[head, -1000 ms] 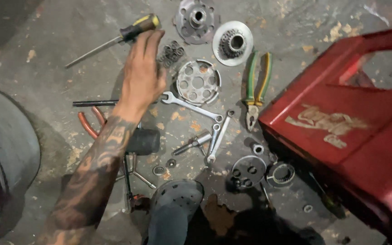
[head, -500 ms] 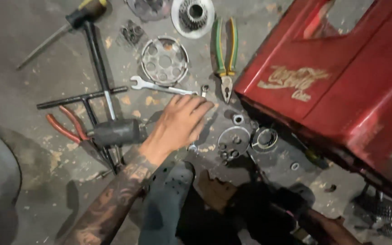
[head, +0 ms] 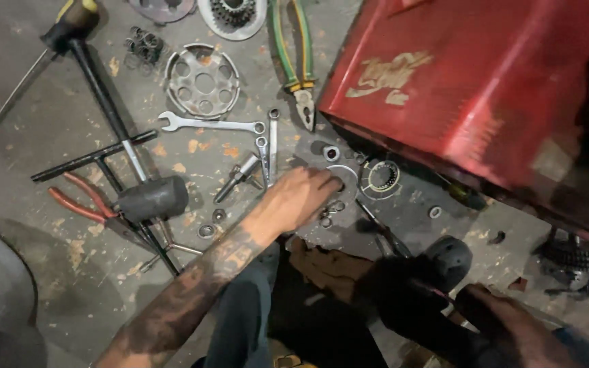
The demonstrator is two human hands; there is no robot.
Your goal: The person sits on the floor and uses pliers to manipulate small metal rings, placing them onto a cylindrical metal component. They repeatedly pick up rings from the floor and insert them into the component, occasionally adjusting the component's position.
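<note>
Round metal disc [head: 346,178], silvery, under left hand [head: 299,196]

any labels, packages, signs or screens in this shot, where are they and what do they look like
Decal: on the sloping face of the red panel, upper right; pale gold script-shaped mark, worn.
No packages, signs or screens show.
The left hand reaches to a round metal part on the floor just below the panel; the right hand is low right, dark and blurred.

wrenches [head: 240,136] left of pliers [head: 294,61] | mallet [head: 151,199] left of left hand [head: 298,197]
</note>
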